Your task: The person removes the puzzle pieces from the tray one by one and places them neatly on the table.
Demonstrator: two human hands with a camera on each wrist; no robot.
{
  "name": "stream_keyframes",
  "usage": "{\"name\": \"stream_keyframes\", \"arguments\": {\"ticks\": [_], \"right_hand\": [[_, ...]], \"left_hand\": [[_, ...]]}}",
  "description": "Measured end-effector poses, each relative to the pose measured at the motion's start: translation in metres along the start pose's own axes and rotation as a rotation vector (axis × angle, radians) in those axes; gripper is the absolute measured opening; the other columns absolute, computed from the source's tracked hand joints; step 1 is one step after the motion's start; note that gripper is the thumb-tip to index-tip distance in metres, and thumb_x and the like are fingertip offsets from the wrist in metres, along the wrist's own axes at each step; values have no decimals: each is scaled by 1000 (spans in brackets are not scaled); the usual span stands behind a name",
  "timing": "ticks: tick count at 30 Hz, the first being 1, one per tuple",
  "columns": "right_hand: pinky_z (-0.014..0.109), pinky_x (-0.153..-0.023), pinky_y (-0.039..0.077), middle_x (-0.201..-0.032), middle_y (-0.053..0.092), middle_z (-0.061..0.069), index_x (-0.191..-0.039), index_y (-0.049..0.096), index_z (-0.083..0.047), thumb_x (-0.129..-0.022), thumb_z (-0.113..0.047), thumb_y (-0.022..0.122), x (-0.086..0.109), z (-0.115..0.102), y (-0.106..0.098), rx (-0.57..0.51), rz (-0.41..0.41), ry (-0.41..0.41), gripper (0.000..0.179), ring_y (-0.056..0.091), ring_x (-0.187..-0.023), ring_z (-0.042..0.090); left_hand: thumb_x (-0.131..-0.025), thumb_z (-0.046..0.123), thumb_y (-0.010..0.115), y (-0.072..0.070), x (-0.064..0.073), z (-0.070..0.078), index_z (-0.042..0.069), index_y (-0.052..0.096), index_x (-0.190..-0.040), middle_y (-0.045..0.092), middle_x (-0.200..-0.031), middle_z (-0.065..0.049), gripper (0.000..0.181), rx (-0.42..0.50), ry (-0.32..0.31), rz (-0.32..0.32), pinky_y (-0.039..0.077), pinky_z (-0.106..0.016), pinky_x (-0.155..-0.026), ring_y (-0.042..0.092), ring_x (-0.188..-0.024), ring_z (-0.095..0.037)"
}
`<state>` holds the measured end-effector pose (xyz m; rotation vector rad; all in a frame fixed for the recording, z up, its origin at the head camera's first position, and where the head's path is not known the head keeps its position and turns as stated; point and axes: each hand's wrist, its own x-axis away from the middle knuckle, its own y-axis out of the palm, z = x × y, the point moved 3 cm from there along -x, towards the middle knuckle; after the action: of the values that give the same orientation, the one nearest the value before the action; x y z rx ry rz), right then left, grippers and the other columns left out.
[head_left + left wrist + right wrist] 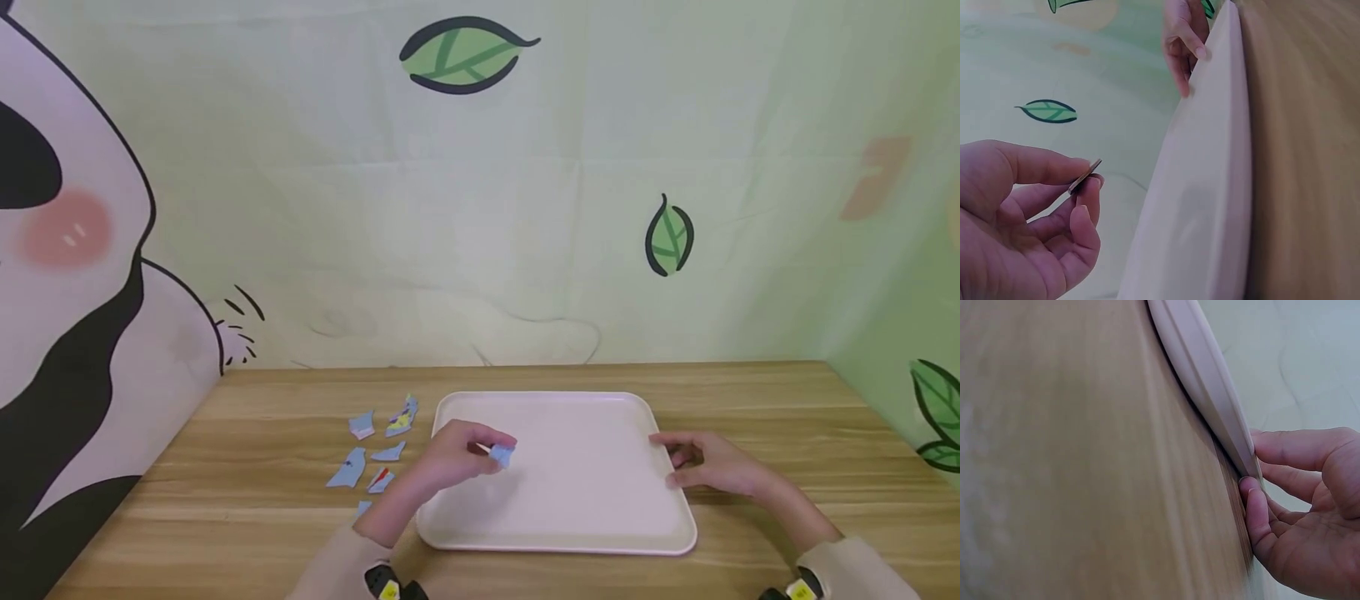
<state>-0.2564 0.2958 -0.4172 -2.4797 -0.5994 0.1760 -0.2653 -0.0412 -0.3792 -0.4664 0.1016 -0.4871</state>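
My left hand (459, 454) pinches a small light-blue puzzle piece (501, 455) between thumb and fingertips, above the left part of a white tray (577, 475). In the left wrist view the puzzle piece (1085, 177) shows edge-on, thin, apart from the tray (1194, 206). At the tray's right rim, my right hand (712, 465) holds the edge with its fingertips. The right wrist view shows the fingers of this hand (1316, 500) at the tray's rim (1210, 381), some of them curled beside it.
Several irregular printed pieces lie on the wooden table (247, 467) left of the tray, among them a blue one (348, 469), a yellow-patterned one (402, 418) and one with a red mark (381, 479). A printed cloth backdrop (337, 167) rises behind the table.
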Motion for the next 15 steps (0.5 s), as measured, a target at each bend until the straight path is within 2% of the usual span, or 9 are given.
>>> {"name": "stream_keyframes", "arguments": {"ticks": [9, 15], "right_hand": [[19, -67, 43, -90, 55, 10, -124, 41, 18, -75, -8, 70, 0, -2, 0, -14, 3, 8, 63, 50, -79, 8], [19, -67, 43, -91, 55, 11, -124, 41, 17, -75, -9, 70, 0, -2, 0, -8, 1, 14, 62, 50, -80, 9]], "left_hand": [[-77, 1, 64, -25, 33, -26, 2, 65, -110, 63, -103, -8, 33, 54, -75, 1, 47, -26, -67, 54, -79, -13], [-77, 4, 64, -44, 51, -39, 0, 62, -113, 61, -107, -10, 37, 84, -78, 9, 50, -28, -72, 55, -85, -15]]}}
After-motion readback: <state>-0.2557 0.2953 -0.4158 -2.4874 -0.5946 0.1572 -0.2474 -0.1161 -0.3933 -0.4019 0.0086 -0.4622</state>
